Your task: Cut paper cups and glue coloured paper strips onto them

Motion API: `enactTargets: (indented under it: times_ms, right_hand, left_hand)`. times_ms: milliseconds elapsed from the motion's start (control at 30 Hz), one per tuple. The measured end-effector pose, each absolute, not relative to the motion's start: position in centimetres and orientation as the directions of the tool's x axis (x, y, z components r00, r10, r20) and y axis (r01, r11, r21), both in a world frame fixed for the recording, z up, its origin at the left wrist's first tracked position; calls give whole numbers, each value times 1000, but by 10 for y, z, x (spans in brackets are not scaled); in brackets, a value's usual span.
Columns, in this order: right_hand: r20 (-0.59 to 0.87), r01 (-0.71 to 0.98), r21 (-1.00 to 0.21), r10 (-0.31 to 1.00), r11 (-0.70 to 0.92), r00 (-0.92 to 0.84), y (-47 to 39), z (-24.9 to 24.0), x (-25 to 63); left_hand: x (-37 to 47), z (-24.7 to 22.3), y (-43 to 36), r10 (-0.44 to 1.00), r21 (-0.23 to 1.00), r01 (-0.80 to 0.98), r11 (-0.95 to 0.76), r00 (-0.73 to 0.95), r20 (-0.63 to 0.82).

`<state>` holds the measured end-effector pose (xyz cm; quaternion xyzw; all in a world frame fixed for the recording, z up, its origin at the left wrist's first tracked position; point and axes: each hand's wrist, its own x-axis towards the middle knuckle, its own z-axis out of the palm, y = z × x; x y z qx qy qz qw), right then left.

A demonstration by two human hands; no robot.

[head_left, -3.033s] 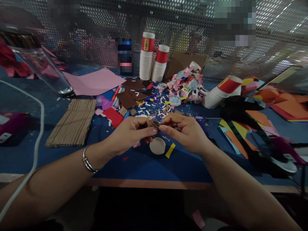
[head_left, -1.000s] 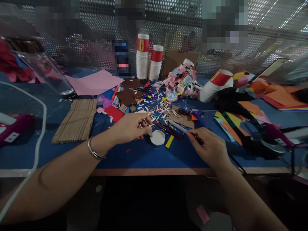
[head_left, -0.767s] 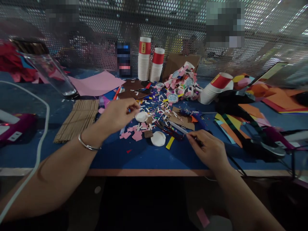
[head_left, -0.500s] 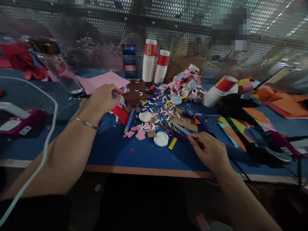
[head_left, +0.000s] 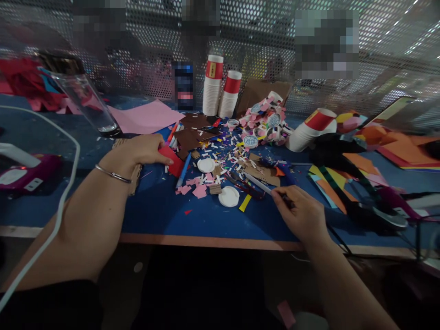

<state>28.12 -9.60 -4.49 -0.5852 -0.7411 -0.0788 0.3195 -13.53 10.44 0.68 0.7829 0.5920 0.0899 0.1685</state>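
Note:
My left hand (head_left: 142, 149) lies on the corrugated cardboard (head_left: 136, 174), its fingertips on a small red paper piece (head_left: 174, 161); whether it grips the piece is not clear. A silver bangle sits on that wrist. My right hand (head_left: 302, 214) is closed around a thin pen-like tool (head_left: 257, 183) whose pale tip points up-left toward the scraps, with a black cord trailing behind the hand. Between my hands lie two white paper discs (head_left: 206, 165) (head_left: 228, 196), pink scraps (head_left: 196, 190), a blue pen (head_left: 184, 170) and a yellow strip (head_left: 245, 202).
Two upright paper cup stacks (head_left: 212, 91) stand at the back, and another stack (head_left: 311, 130) lies at the right. Cut cup bottoms (head_left: 264, 120), brown paper (head_left: 192, 134), a pink sheet (head_left: 146, 117), a glass (head_left: 85, 103), a magenta device (head_left: 24, 172), a white cable (head_left: 67, 183) and orange papers (head_left: 405, 146) surround the blue table (head_left: 206, 220).
My hands parted from the small piece they held together. The right took up the thin tool; the left reached far left to the pens, then drew back onto the red paper.

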Motion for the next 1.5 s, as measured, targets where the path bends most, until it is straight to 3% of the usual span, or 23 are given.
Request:
enactTargets:
  times_ms: [167,267,300,367,467,667,900,1100,1267,1500]
  right_hand:
    - [571,925,-221,810,308,-134,-96,-39,278]
    - [531,927,-210,833,310,-158,-93,-34,275]
    - [513,924,-211,840,320,-174,-91,-33,274]
    - [468,910,-218,856,354,-221,-86,-30,270]
    - [368,894,-185,873,407,-321,-76,-26,260]
    - [153,906,36,893,422,-423,-57,-10,236]
    - [-57,918,147,930,368,-364,-44,7,213]
    - [-80,915,170,931,366,-357,-33,7,206]
    - [-7,936,61,937,348,-348,-27,-1,218]
    - [238,816,-482,944,319,-228,-26,-4,234]
  left_hand:
    - [-128,28,90,968,427,872,-239,250,31]
    - [-119,37,77,960,480,839,-258,166,226]
    - [-115,37,73,931,599,748,-286,69,358]
    - [-103,34,67,899,803,469,-368,-42,436]
    - [-81,27,63,929,927,122,-356,-58,365]
    - [-48,14,51,983,976,-132,-173,33,179]
    - [-35,10,39,984,971,-223,-87,130,118]
    - [-34,10,37,986,962,-267,-59,138,98]
    - [-34,9,37,989,938,-338,-73,98,112]
    - [-29,11,34,988,922,-386,-29,126,84]
